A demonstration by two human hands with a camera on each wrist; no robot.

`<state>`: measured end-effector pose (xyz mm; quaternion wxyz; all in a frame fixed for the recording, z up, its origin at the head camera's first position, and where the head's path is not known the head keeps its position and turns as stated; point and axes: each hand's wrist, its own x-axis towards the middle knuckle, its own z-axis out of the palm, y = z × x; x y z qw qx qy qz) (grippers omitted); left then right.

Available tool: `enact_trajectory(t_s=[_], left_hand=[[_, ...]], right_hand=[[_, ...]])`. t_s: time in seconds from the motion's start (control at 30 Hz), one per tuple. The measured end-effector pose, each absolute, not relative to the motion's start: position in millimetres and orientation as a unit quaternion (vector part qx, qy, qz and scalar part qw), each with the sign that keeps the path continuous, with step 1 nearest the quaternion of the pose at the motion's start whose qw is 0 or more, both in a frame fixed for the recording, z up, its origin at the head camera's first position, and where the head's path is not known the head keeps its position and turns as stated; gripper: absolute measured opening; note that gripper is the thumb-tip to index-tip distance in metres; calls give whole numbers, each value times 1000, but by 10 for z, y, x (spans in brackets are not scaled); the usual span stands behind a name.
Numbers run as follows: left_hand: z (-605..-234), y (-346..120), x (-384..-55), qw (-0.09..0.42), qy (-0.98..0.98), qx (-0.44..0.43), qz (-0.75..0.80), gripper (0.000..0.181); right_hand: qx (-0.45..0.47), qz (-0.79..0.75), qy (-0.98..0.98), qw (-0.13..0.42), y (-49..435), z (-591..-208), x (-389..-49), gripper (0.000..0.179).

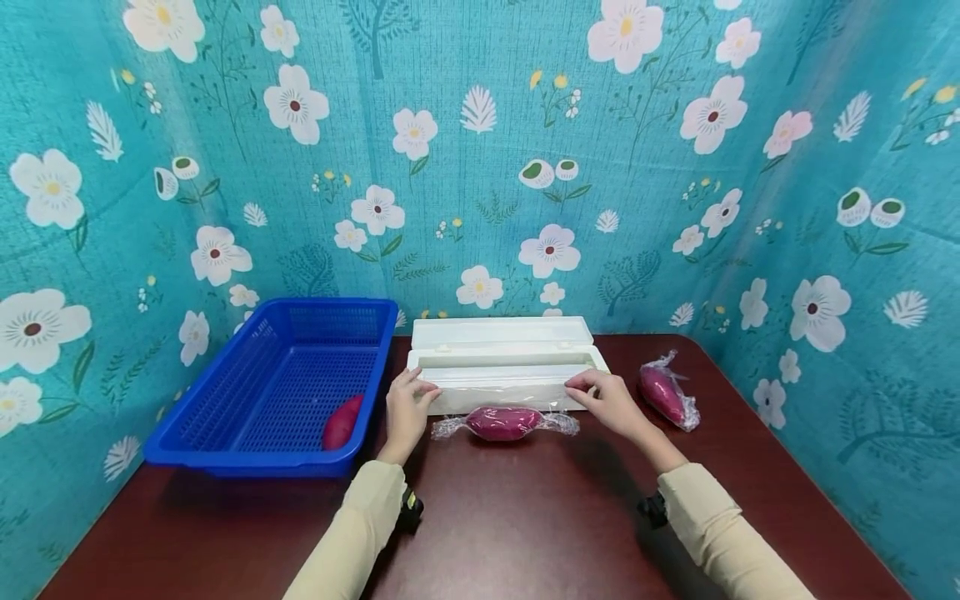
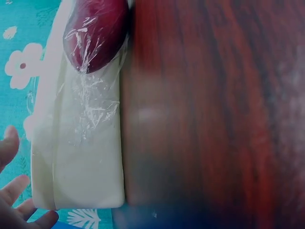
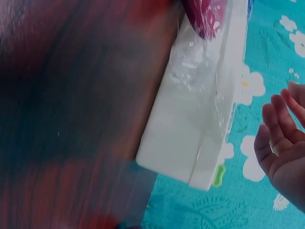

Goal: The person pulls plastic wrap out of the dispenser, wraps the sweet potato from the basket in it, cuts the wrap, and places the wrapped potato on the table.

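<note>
A white lidded cling film box (image 1: pixel 517 358) lies with its lid raised at the table's back edge, a white roll (image 1: pixel 510 373) inside. Clear cling film (image 1: pixel 498 397) hangs over its front. My left hand (image 1: pixel 407 408) pinches the film at the box's left end. At the right end, my right hand (image 1: pixel 609 403) pinches it between thumb and fingers. Just in front lies a purple-red sweet potato (image 1: pixel 502 423) wrapped in film with twisted ends, also seen in the left wrist view (image 2: pixel 97 33) and the right wrist view. Both wrist views show the fingers beside the box ends.
A blue plastic basket (image 1: pixel 247 457) stands at the left with an unwrapped sweet potato (image 1: pixel 343 422) in it. Another wrapped sweet potato (image 1: pixel 663 393) lies at the back right of the dark red table (image 1: pixel 510 517). A flowered teal curtain (image 1: pixel 450 242) hangs behind.
</note>
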<state>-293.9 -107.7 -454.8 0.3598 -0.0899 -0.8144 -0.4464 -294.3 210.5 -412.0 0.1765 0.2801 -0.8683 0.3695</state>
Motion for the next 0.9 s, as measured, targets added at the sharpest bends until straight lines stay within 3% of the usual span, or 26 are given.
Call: enact_trajectory(t_s=[0.23,0.33,0.47,0.53,0.67,0.9], left_hand=[[-4573,-1047,-2924,363,-828,-99,-416,22],[-4569,-1031,-2887,391,-830,-106,-385,20],[-4503,-1005,-2842,458,-807,-176,-329,30],[-4453,-987,-2821,461,-797,-234,-312,34],[-4420,-955,-2788,375,-813,-324,-305,31],[-4520,-902,-2797,183,-880,-329,-290,41]], right_hand=[[284,388,-870,112,2016,-4182,-2870,12],[289,391,-868,99,1990,-4228,-2846,11],[320,388,-860,92,1952,-4319,-2838,14],[335,383,-855,97,1939,-4373,-2848,19],[344,362,-859,108,1920,-4470,-2889,29],[335,332,-878,80,1870,-4570,-2950,39]])
